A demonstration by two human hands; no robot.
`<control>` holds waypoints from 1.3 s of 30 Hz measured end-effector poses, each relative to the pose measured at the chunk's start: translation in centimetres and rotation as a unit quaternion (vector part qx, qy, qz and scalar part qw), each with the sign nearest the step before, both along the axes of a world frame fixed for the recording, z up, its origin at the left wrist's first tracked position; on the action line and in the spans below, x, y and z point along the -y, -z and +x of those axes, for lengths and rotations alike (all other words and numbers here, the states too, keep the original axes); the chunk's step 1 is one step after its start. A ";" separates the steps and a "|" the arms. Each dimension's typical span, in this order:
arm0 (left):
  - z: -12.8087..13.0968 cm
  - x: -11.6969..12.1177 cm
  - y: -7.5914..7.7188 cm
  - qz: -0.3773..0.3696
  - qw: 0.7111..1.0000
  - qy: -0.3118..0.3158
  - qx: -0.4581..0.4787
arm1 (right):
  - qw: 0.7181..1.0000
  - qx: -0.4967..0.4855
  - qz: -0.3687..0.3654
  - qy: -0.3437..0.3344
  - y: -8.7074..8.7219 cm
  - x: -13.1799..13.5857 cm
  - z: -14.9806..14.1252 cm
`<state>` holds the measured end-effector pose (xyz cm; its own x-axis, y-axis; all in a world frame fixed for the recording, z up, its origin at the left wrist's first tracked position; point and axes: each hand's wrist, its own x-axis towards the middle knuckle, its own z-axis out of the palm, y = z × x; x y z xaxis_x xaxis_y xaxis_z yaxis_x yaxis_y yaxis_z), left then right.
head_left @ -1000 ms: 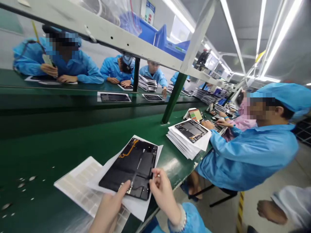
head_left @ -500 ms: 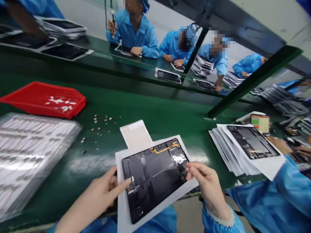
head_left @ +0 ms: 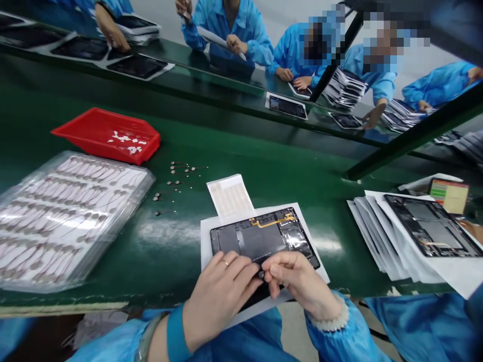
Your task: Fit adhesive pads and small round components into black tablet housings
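Observation:
A black tablet back housing with a yellow flex cable lies on a white sheet on the green belt. My left hand covers its near edge, fingers together on the housing. My right hand is close beside it, with its fingertips pinching at a small round metal part. The hands hide the housing's lower part. A small paper strip lies just beyond the sheet.
Small metal parts are scattered left of the sheet, near a red tray and a clear bag of parts on sheets. A stack of housings on white sheets is on the right. Co-workers in blue smocks sit across the belt.
My view has swung left and closer. My hands have come together over the housing's near edge, and the housing now lies squarer on the sheet.

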<state>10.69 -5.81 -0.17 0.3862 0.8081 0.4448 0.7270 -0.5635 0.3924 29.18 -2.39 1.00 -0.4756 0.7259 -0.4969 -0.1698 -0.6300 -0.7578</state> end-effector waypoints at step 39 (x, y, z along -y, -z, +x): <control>-0.4 0.3 3.0 -0.100 0.983 0.149 -0.038 | 0.686 0.568 0.418 -0.182 0.0 0.7 6.8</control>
